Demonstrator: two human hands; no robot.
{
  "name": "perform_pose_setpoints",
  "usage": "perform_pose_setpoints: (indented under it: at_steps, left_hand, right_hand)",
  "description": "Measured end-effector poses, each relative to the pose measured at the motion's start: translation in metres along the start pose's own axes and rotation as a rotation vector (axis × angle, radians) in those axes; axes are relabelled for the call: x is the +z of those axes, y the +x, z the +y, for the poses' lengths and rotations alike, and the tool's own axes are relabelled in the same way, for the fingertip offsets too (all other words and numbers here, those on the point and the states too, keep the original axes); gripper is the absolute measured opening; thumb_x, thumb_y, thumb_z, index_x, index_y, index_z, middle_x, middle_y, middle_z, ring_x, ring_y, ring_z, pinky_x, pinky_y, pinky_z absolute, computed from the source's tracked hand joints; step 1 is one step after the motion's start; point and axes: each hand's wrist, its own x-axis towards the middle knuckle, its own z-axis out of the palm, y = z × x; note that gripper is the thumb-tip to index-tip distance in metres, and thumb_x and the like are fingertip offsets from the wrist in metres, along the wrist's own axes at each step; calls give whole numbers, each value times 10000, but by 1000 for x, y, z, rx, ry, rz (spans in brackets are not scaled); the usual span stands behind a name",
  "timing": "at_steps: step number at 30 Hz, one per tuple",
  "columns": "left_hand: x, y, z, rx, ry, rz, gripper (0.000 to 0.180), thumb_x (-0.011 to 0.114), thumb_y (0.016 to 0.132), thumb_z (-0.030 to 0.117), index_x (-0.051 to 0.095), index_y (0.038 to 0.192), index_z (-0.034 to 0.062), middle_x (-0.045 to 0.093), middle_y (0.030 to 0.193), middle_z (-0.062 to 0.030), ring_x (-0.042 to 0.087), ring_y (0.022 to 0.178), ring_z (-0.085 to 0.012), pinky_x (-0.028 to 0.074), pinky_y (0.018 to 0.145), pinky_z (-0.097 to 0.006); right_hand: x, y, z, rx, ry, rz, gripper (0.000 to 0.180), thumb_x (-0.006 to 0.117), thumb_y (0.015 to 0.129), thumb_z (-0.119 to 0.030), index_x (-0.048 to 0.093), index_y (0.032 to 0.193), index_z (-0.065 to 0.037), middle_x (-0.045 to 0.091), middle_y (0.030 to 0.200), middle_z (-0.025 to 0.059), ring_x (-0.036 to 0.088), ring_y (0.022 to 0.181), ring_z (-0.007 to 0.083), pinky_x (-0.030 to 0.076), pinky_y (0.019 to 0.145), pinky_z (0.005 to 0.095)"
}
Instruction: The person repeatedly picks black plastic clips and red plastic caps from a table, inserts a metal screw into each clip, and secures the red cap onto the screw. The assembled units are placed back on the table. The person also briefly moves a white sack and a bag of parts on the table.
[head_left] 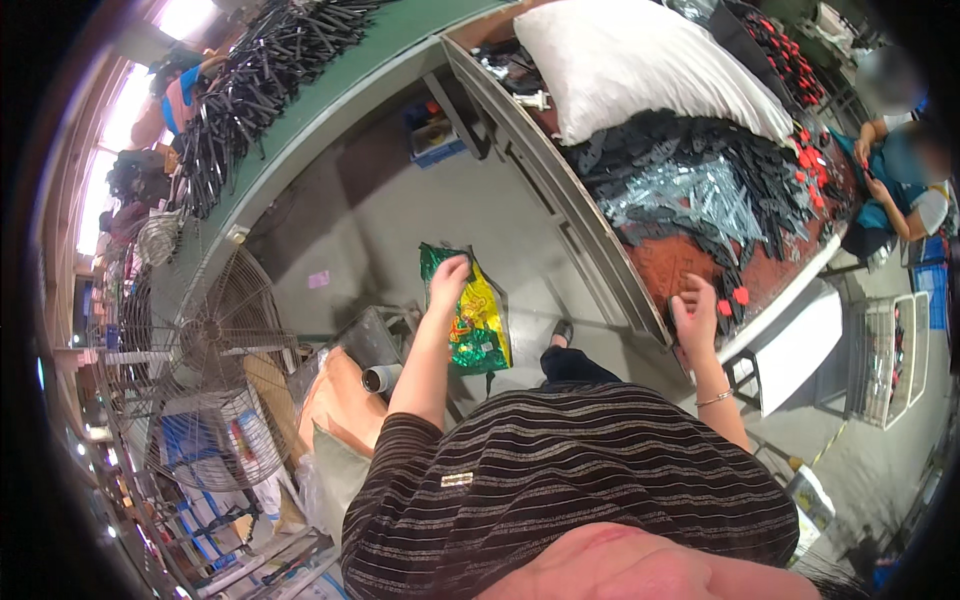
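Observation:
My left hand (449, 281) reaches down to my left and grips the top of a shiny green and yellow foil bag (474, 322) that hangs above the grey floor. My right hand (696, 317) rests with spread fingers on the edge of the red-brown worktable (672, 262), beside small red plastic pieces (741, 296). A heap of black plastic parts (700, 160) and a clear bag of parts (680, 196) lie on the table just beyond that hand.
A large white sack (640, 65) sits at the table's far end. A co-worker in blue (900, 180) sits at the right. A standing fan (200, 345) is at left, a long green table with black parts (260, 80) behind, a wire basket (890, 360) at right.

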Motion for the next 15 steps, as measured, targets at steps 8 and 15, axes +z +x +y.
perform_pose_setpoints:
  at_steps: [8,15]
  left_hand:
    - [-16,72,84,-1,-44,49,294,626,868,169,585,1140,62,600,990,-9,558,848,-103,467,689,-225]
    - [16,274,217,244,-141,-74,411,638,850,148,503,1216,17,583,1043,-53,575,879,-134,496,749,-275]
  right_hand:
    - [99,53,-55,-219,-354,-211,615,681,755,-373,477,1224,-31,586,1079,207,543,954,372,451,840,430]
    - [114,71,-39,-49,-396,-144,434,654,788,-407,578,1044,-65,618,893,134,597,833,326,475,717,423]
